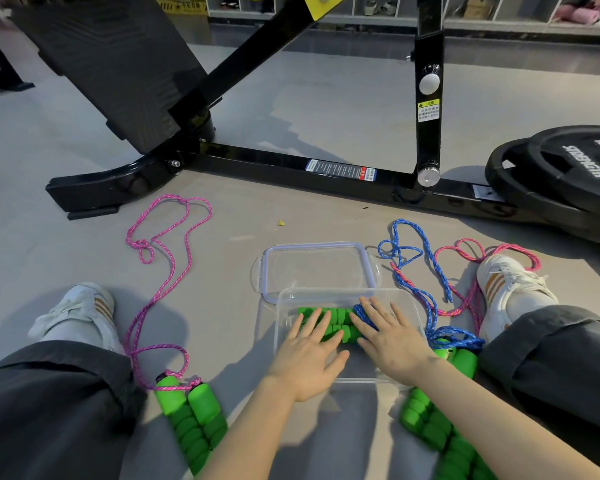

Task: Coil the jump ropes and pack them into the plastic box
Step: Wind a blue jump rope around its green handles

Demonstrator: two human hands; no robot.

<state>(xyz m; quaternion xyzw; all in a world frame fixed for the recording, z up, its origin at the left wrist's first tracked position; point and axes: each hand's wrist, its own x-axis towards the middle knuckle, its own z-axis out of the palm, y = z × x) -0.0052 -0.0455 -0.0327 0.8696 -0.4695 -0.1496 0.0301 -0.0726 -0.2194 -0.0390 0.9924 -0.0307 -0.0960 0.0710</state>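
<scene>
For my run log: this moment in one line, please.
left hand: flat on green handles | right hand: flat on blue rope | box: open, lid beyond it | left pink rope: loose on floor

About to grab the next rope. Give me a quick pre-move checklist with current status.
1. Plastic box open, lid lying behind it: ok.
2. Green handles inside the box: ok.
3. Hands free: not ok; left hand and right hand press flat on the contents.
4. Pink rope at the left coiled: not ok, sprawled loose.
5. Blue rope at the right coiled: not ok, loose.
6. Room left in the box: cannot tell.
</scene>
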